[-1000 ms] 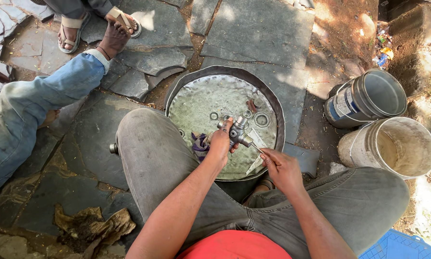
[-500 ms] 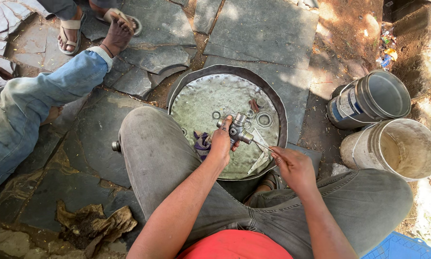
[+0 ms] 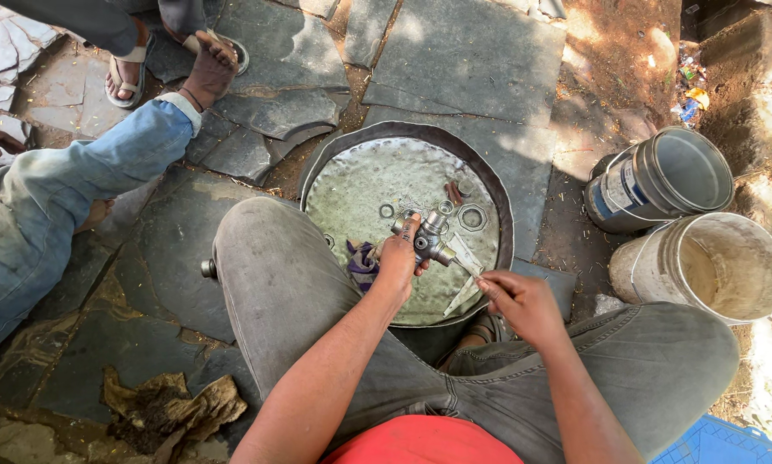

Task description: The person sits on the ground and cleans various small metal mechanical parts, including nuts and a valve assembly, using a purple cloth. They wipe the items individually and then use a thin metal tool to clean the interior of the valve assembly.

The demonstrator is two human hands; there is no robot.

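My left hand [image 3: 398, 258] grips a grey metal valve-like part [image 3: 426, 237] over a round metal pan [image 3: 489, 185] that holds greenish liquid. My right hand [image 3: 518, 301] pinches a thin pale strip [image 3: 463, 273] that runs to the part. Several metal rings and washers [image 3: 470, 216] lie in the liquid beyond the part. A purple cloth [image 3: 362, 260] sits in the pan beside my left wrist. My knees in grey trousers flank the pan.
Two buckets stand at the right, one grey [image 3: 661, 180] and one whitish [image 3: 704, 266]. Another person's leg in blue jeans [image 3: 68, 189] stretches in from the left, with sandalled feet [image 3: 128, 73] at top left. A dirty rag [image 3: 167, 408] lies on the stone slabs. A blue crate corner [image 3: 717, 442] shows at bottom right.
My hands keep working the strip against the part with little shift. The feet at top left have moved slightly.
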